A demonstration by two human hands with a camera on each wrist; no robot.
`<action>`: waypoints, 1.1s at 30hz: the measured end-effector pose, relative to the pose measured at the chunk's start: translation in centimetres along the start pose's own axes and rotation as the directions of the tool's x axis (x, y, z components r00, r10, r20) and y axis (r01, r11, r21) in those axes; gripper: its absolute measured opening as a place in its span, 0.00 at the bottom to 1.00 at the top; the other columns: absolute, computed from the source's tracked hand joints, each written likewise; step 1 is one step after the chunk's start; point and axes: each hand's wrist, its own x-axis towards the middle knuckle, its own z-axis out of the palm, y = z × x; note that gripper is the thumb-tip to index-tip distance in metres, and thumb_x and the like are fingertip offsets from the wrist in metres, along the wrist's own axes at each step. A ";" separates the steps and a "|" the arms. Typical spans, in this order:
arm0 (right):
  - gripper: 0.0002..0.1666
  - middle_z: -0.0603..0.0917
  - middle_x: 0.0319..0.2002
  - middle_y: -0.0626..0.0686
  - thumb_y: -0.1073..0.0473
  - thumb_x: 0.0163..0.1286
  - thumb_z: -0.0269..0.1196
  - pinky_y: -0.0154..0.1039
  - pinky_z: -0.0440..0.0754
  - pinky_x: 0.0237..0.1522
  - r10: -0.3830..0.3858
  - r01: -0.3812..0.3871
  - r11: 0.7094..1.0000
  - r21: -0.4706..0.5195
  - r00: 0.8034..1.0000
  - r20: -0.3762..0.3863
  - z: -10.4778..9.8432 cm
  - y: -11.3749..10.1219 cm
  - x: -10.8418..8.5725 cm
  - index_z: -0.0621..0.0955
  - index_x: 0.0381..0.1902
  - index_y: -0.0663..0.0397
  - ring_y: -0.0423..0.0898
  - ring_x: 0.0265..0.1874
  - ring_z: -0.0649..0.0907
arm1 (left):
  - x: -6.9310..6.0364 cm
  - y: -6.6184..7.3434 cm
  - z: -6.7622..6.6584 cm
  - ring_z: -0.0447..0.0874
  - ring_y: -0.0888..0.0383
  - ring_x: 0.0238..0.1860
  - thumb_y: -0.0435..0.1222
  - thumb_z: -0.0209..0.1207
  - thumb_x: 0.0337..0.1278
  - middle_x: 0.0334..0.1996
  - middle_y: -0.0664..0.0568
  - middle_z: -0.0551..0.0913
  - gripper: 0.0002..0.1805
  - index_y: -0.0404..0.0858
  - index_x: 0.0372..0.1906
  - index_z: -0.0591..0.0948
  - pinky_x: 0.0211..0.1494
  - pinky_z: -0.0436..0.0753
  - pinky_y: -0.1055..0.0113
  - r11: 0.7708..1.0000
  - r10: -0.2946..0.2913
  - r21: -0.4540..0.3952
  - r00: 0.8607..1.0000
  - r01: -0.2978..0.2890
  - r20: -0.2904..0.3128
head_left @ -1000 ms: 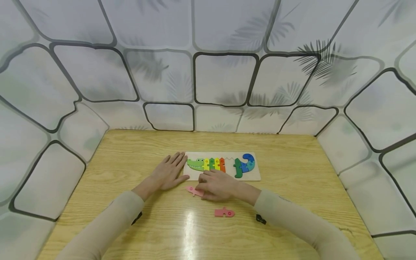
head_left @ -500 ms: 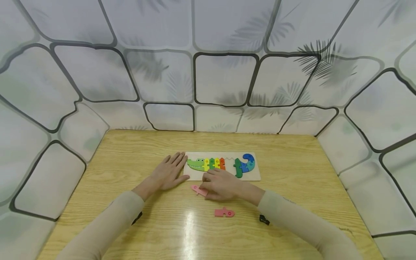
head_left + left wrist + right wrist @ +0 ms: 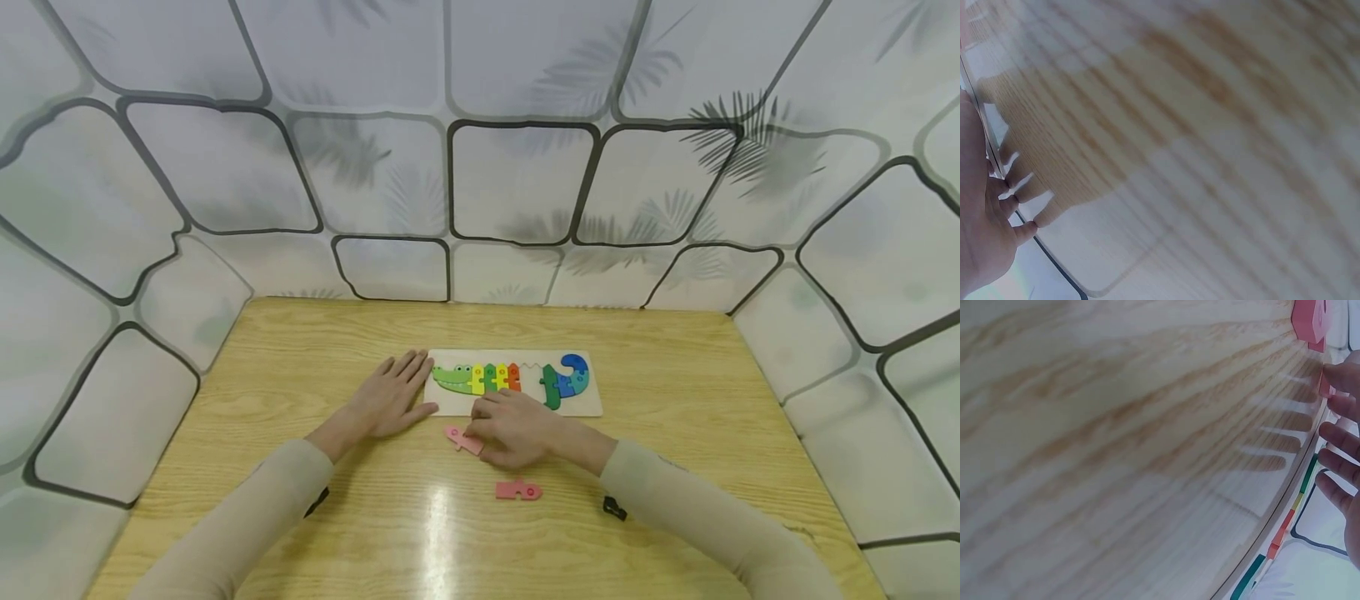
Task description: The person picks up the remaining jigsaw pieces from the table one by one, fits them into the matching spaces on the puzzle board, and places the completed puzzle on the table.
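Note:
A wooden crocodile puzzle board (image 3: 442, 406) lies on the table, with a green head (image 3: 452, 380), yellow, green and orange body pieces, and a blue tail (image 3: 576, 373). Bare wood shows between the orange piece (image 3: 513, 377) and the dark green leg piece (image 3: 551, 387). My left hand (image 3: 386, 400) lies flat with straight fingers, its fingertips at the board's left edge. Just in front of the board, my right hand (image 3: 517, 429) pinches a pink puzzle piece (image 3: 462, 440) between thumb and index finger; part of that piece is hidden. The right wrist view shows the pinching fingers (image 3: 1342, 378).
A second pink puzzle piece (image 3: 517, 490) lies on the table nearer to me. The wooden table (image 3: 337, 533) meets patterned white walls (image 3: 517, 183) at the back and both sides.
My right hand has shifted slightly right and toward me, and the pink puzzle piece has moved with it. The left hand and the board stay in place.

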 end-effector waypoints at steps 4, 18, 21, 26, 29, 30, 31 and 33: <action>0.20 0.86 0.54 0.44 0.41 0.78 0.61 0.40 0.84 0.59 0.003 -0.003 1.000 -0.008 1.000 0.009 0.0 -0.1 -0.1 0.85 0.61 0.37 0.43 0.53 0.82 | 0.0 0.0 -0.1 0.51 0.40 0.87 0.63 0.43 0.80 0.86 0.39 0.52 0.47 0.34 0.85 0.53 0.86 0.59 0.39 1.000 0.002 -0.003 1.000 -0.002 0.003; 0.21 0.85 0.54 0.43 0.37 0.79 0.58 0.42 0.82 0.67 0.023 -0.022 0.999 -0.039 1.000 0.021 0.1 -0.7 -0.3 0.85 0.60 0.36 0.43 0.57 0.82 | 0.0 0.0 0.0 0.53 0.39 0.86 0.63 0.43 0.80 0.86 0.38 0.53 0.47 0.33 0.85 0.53 0.86 0.59 0.38 1.000 -0.004 -0.002 1.000 0.004 -0.002; 0.20 0.86 0.53 0.43 0.37 0.79 0.58 0.42 0.82 0.67 0.020 -0.020 0.999 -0.050 1.000 0.009 0.2 -0.8 -0.4 0.86 0.58 0.36 0.43 0.56 0.82 | 0.0 -0.1 0.1 0.53 0.39 0.86 0.63 0.43 0.80 0.86 0.38 0.53 0.47 0.33 0.85 0.54 0.86 0.60 0.38 1.000 -0.002 0.004 1.000 0.002 -0.009; 0.21 0.86 0.52 0.43 0.36 0.79 0.59 0.42 0.82 0.66 0.017 -0.016 0.997 -0.078 1.000 0.005 0.3 -0.9 -0.4 0.86 0.58 0.37 0.44 0.56 0.81 | -0.1 -0.1 0.1 0.53 0.39 0.86 0.63 0.43 0.80 0.86 0.38 0.53 0.47 0.33 0.85 0.53 0.86 0.60 0.38 1.000 0.002 0.001 1.000 -0.002 -0.004; 0.22 0.86 0.53 0.43 0.35 0.79 0.58 0.42 0.81 0.68 0.018 -0.017 0.996 -0.089 1.000 0.013 0.4 -0.9 -0.4 0.86 0.58 0.37 0.44 0.57 0.81 | -0.1 0.0 0.1 0.52 0.39 0.86 0.63 0.43 0.80 0.86 0.38 0.52 0.47 0.33 0.85 0.53 0.86 0.59 0.38 1.000 0.004 -0.011 1.000 -0.004 -0.004; 0.22 0.86 0.53 0.43 0.35 0.78 0.58 0.42 0.81 0.68 0.019 -0.018 0.996 -0.089 1.000 0.012 0.4 -0.9 -0.4 0.86 0.58 0.37 0.44 0.58 0.81 | -0.1 0.0 0.1 0.52 0.39 0.86 0.63 0.43 0.80 0.86 0.38 0.52 0.47 0.33 0.85 0.53 0.86 0.59 0.38 1.000 0.003 -0.011 1.000 -0.003 -0.004; 0.22 0.86 0.53 0.43 0.35 0.78 0.58 0.43 0.81 0.68 0.020 -0.019 0.996 -0.085 1.000 0.011 0.3 -0.9 -0.4 0.86 0.58 0.37 0.44 0.57 0.81 | -0.1 0.0 0.1 0.52 0.39 0.86 0.63 0.43 0.80 0.86 0.38 0.52 0.47 0.34 0.85 0.52 0.86 0.59 0.38 1.000 0.001 -0.008 1.000 -0.001 0.000; 0.21 0.87 0.52 0.43 0.36 0.78 0.59 0.43 0.81 0.67 0.018 -0.018 0.997 -0.077 1.000 0.004 0.2 -1.0 -0.5 0.86 0.58 0.36 0.44 0.56 0.81 | 0.0 -0.1 0.2 0.52 0.39 0.86 0.63 0.42 0.80 0.86 0.38 0.52 0.47 0.34 0.85 0.53 0.86 0.59 0.38 1.000 0.001 -0.003 1.000 -0.001 -0.003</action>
